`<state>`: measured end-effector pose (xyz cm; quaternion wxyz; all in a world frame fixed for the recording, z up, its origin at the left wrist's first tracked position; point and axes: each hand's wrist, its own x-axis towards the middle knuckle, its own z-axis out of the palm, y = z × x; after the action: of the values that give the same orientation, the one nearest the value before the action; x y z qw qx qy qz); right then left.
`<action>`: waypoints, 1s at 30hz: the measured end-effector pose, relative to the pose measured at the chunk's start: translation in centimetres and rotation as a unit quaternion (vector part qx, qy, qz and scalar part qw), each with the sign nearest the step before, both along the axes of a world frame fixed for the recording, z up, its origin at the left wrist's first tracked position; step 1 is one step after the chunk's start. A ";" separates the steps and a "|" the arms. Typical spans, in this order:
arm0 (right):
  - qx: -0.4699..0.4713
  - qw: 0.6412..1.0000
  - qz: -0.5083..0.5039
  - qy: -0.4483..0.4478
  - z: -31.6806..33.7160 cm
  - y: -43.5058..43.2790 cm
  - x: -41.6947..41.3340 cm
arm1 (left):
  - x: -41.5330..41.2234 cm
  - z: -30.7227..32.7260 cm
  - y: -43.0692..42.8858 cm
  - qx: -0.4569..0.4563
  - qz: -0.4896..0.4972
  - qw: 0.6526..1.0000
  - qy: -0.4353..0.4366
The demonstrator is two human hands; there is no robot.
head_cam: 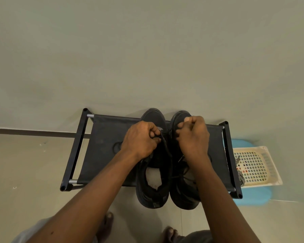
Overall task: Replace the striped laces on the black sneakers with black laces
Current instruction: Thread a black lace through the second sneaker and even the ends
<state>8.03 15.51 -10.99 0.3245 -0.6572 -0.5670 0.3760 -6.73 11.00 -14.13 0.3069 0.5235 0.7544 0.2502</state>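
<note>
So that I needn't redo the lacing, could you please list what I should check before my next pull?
1. Left hand grips the black lace: ok.
2. Right hand has a lace end: cannot tell; its fingers are curled over the front of the right-side sneaker and hide what they hold.
3. Striped lace out of the way, by the basket: ok.
4. Sneakers stand side by side on the rack: ok.
5. Lace threaded through every eyelet: cannot tell; the hands cover them.
</note>
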 end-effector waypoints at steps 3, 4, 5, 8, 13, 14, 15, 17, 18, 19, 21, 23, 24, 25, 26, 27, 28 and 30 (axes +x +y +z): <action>0.016 0.981 -0.065 0.184 1.1 0.9 0.4 | -0.2 0.1 -0.1 0.000 -0.001 1.000 -0.001; 0.027 0.968 -0.085 0.235 1.7 1.2 0.6 | -0.2 0.1 -0.2 -0.001 -0.001 1.000 0.000; 0.037 0.953 -0.104 0.281 2.2 1.4 0.9 | -0.3 0.0 -0.2 0.000 -0.001 1.000 0.000; 0.055 0.940 -0.121 0.313 2.6 1.9 1.8 | -0.4 0.0 -0.2 -0.001 0.000 1.000 -0.006; 0.042 0.994 0.096 0.011 0.9 1.3 2.3 | -0.4 0.2 -0.2 -0.002 0.000 1.000 -0.014; 0.046 0.986 0.150 -0.055 0.7 1.1 2.2 | -0.4 0.2 -0.2 -0.001 0.002 1.000 -0.011; 0.048 0.971 0.197 -0.122 0.5 0.8 2.0 | -0.4 0.2 -0.2 -0.001 0.003 1.000 -0.008; 0.039 0.937 0.261 -0.231 0.2 0.2 1.7 | -0.3 0.2 -0.1 0.002 0.006 1.000 -0.007; 0.035 0.923 0.275 -0.267 0.1 0.0 1.5 | -0.3 0.2 -0.2 0.003 0.007 1.000 -0.007; 0.036 0.913 0.282 -0.293 0.0 -0.2 1.4 | -0.3 0.3 -0.2 0.004 0.007 1.000 -0.008; 0.045 0.897 0.290 -0.331 -0.3 -0.4 1.3 | -0.3 0.3 -0.2 0.008 0.005 1.000 -0.007; 0.052 0.889 0.287 -0.352 -0.4 -0.5 1.1 | -0.2 0.4 -0.2 0.009 0.003 1.000 -0.004; 0.054 0.893 0.280 -0.349 -0.4 -0.5 1.0 | -0.2 0.4 -0.2 0.009 0.003 1.000 -0.003; 0.057 0.902 0.265 -0.337 -0.3 -0.5 1.0 | -0.2 0.4 -0.2 0.009 0.004 1.000 -0.002; 0.061 0.913 0.245 -0.321 -0.2 -0.5 1.0 | -0.2 0.4 -0.2 0.008 0.005 1.000 0.000; 0.065 0.923 0.225 -0.305 -0.1 -0.5 1.0 | -0.2 0.5 -0.2 0.008 0.006 1.000 0.001; 0.071 0.931 0.206 -0.293 0.1 -0.4 1.1 | -0.1 0.5 -0.2 0.007 0.005 1.000 0.003; 0.078 0.950 0.165 -0.254 0.4 -0.1 1.3 | -0.1 0.5 -0.2 0.005 0.001 1.000 0.003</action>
<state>9.31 15.45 -10.64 0.1535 -0.6007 -0.7589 0.1990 -6.88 10.84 -13.62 0.3019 0.5248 0.7545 0.2533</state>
